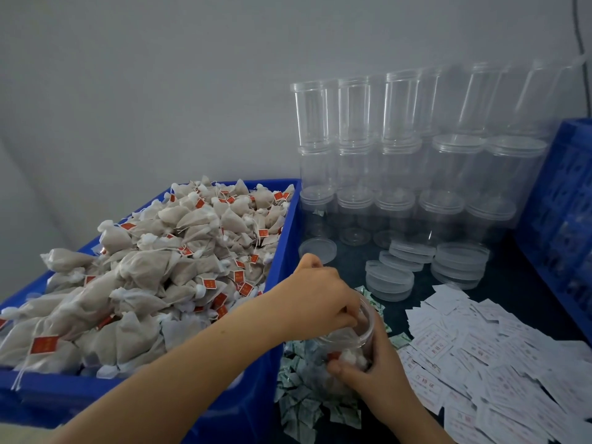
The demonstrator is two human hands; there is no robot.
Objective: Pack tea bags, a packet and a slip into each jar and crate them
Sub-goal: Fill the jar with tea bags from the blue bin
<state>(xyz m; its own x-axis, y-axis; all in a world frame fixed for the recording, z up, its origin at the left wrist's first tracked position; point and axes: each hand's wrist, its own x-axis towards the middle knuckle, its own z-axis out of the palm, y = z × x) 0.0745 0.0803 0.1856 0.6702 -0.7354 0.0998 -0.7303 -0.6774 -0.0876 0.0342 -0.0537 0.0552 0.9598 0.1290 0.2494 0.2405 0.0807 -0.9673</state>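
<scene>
Jar: clear round plastic, open-mouthed, tilted, held near the front of the dark desk just right of the blue crate; pale tea bags with a red tag show through its wall. Right hand: fingers wrapped round the jar's lower body. Left hand: fingers bunched at the jar mouth, tips inside; what they pinch cannot be told.

Packets: small green-and-white crinkled sachets, heaped under the jar.

Slips: white paper rectangles with red print, scattered right.

Tea bags: beige mesh pouches, strings and red tags, mounded in the crate, left.

Lids: shallow clear discs, stacked mid-desk.

Empty jars: clear cylinders, stacked in tiers against the far wall.
</scene>
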